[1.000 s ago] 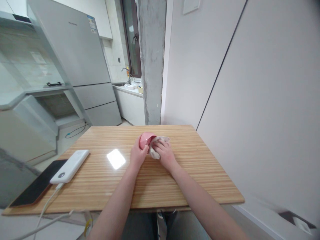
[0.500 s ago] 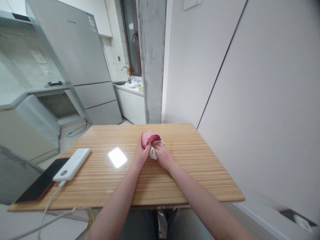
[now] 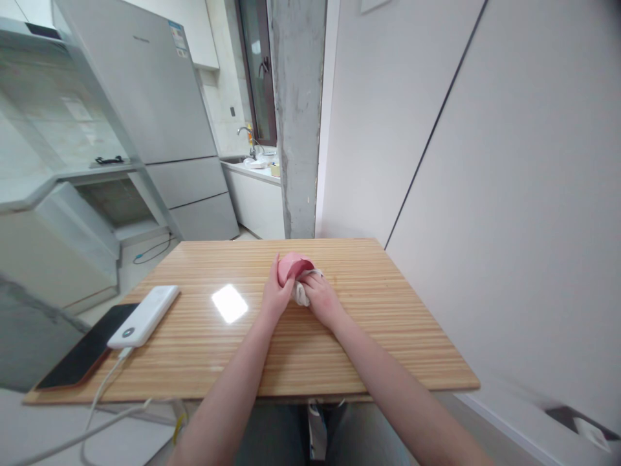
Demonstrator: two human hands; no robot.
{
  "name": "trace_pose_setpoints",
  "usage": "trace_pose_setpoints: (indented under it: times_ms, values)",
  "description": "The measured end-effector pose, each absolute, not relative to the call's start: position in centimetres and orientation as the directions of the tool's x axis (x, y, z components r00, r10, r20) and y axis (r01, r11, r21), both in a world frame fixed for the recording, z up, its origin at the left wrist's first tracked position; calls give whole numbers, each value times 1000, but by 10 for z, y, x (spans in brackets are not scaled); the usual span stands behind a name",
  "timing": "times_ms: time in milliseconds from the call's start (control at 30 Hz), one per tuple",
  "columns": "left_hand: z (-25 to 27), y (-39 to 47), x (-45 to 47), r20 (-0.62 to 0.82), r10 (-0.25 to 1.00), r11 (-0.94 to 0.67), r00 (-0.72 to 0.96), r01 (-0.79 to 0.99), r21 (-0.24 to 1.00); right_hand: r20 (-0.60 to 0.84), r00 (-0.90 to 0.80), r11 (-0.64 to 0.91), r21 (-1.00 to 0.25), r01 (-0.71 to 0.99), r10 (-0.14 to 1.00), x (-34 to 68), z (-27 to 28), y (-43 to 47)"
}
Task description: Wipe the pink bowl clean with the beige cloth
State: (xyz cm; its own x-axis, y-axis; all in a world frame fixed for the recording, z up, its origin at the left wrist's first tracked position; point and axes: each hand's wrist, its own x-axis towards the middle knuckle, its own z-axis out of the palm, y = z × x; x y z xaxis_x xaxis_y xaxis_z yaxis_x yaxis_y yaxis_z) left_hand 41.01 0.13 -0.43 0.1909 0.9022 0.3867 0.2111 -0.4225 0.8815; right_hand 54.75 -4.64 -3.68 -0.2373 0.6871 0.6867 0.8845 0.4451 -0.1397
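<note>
A pink bowl (image 3: 290, 264) is tipped on its side above the far middle of the wooden table (image 3: 194, 362), its opening turned toward the right. My left hand (image 3: 277, 291) is closed around its left side, thumb near the rim. Bunched in my right hand (image 3: 320, 294) is a white cloth (image 3: 301, 295), pressed at the bowl's rim. The fingertips of that hand are partly hidden by the cloth and the bowl.
On the table's left lie a white power bank (image 3: 145, 316) with a white cable (image 3: 104, 382) and a dark flat phone-like slab (image 3: 80, 356). A concrete column (image 3: 299, 129) and a white wall (image 3: 412, 97) stand beyond. A fridge (image 3: 140, 90) is at the back left.
The view has shifted slightly. Both hands keep their hold on the bowl and the cloth, with only a small shift of the right fingers and cloth at the rim.
</note>
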Motion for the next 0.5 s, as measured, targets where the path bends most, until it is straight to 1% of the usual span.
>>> trace_pose_setpoints:
  times_ms: [100,233,333,433,500]
  values:
    - [-7,5,410,379,902,-417,206,189,889,689,-212,379,-99,920,693,549,-38,-46]
    - [-12,0,421,332,929,-348,161,80,934,723,-179,403,-148,903,667,550,-40,-46]
    - [-10,1,419,345,925,-367,159,138,920,715,-207,444,-161,881,668,549,-38,-46]
    - [-7,6,410,320,928,-359,192,233,904,670,-256,425,-98,900,697,551,-37,-44]
    - [-7,8,408,293,931,-341,218,235,910,653,-255,392,-70,917,713,553,-38,-44]
